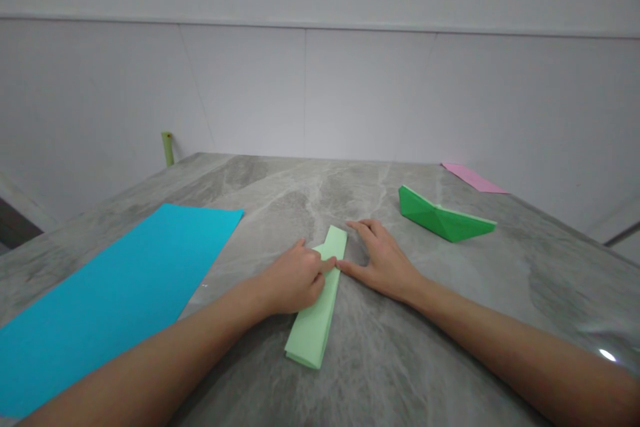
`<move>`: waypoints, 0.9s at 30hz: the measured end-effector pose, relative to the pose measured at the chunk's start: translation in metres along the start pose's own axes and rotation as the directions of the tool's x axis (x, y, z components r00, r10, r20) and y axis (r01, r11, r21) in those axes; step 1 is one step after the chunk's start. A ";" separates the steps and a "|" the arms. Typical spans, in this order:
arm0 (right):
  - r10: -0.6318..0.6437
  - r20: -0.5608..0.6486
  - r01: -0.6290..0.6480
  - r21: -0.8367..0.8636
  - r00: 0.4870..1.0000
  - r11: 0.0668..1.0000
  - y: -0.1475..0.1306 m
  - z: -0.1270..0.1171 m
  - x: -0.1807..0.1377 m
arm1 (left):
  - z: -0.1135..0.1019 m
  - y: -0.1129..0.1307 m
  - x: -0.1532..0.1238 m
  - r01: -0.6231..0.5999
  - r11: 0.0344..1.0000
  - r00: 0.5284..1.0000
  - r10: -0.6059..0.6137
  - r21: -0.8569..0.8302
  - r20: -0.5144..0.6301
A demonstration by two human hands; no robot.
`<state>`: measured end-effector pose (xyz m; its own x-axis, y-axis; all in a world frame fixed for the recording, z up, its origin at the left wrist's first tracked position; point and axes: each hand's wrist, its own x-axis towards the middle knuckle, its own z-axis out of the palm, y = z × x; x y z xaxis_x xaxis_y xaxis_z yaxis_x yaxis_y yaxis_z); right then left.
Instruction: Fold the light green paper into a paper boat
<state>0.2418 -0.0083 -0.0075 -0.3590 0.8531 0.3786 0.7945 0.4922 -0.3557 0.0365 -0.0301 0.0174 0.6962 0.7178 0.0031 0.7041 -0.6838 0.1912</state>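
A folded light green paper strip (313, 327) lies lengthwise before me, its layers showing at the near end. My left hand (295, 280) rests over the strip's left side with most fingers curled in. Its index finger stretches across the paper and presses on it near the right edge. On the other side, my right hand (383, 260) is open, fingers and thumb spread. The right thumb tip meets the strip's right edge beside the left index fingertip, and the right index finger reaches toward the strip's far end. The paper under my left hand is hidden.
A large blue paper sheet (130, 273) lies to the left, partly behind my left forearm. Off to the right sits a folded green paper boat (443, 217). Pink paper (475, 178) lies at the far right edge of the grey marbled table (300, 180), which reaches a white wall (250, 87).
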 end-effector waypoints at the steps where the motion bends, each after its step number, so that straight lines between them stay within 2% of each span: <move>1: 0.002 0.005 -0.002 -0.005 1.000 1.000 -0.001 0.000 -0.001 | 0.001 0.000 0.000 -0.002 1.000 1.000 0.002 -0.005 -0.001; 11: 0.000 0.032 0.001 -0.018 0.999 1.000 -0.002 0.000 -0.005 | 0.003 -0.001 0.000 0.007 0.999 1.000 -0.007 -0.039 -0.016; 20: 0.051 0.027 -0.050 -0.025 0.998 0.998 -0.003 -0.002 -0.002 | 0.012 -0.002 0.000 0.078 0.977 0.987 -0.103 -0.197 -0.121; 27: 0.067 0.004 -0.067 -0.037 0.998 0.997 0.000 -0.001 0.000 | 0.017 -0.002 0.004 0.073 0.990 0.984 -0.092 -0.124 -0.156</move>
<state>0.2417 -0.0085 -0.0067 -0.3066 0.8849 0.3507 0.8341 0.4273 -0.3488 0.0400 -0.0283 0.0000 0.5982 0.7893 0.1382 0.7305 -0.6081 0.3109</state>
